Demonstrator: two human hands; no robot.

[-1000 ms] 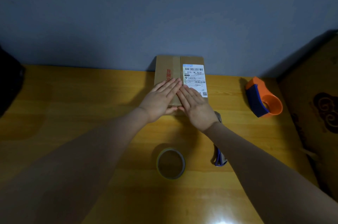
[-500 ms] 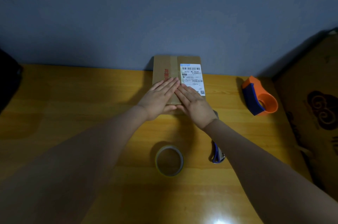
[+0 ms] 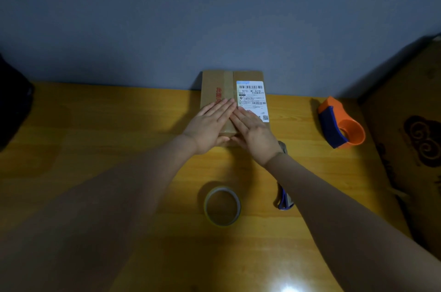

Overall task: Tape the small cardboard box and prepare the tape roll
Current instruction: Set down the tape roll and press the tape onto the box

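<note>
A small cardboard box (image 3: 214,87) lies flat at the back of the wooden table, against the wall. It carries a white shipping label (image 3: 251,95) and a strip of tape down its middle. My left hand (image 3: 210,124) and my right hand (image 3: 255,134) rest flat on the box's near end, fingers straight and together, fingertips meeting over the tape strip. Neither hand holds anything. A roll of clear tape (image 3: 222,205) lies flat on the table in front of me, between my forearms.
An orange and blue tape dispenser (image 3: 341,124) stands at the right. A blue-handled tool (image 3: 284,201) lies partly under my right forearm. A large cardboard box (image 3: 410,139) fills the right edge. A dark object (image 3: 12,105) sits at the far left.
Both hands stay pressed flat on the box. The view has shifted slightly; the hands show little movement along the tape strip.
</note>
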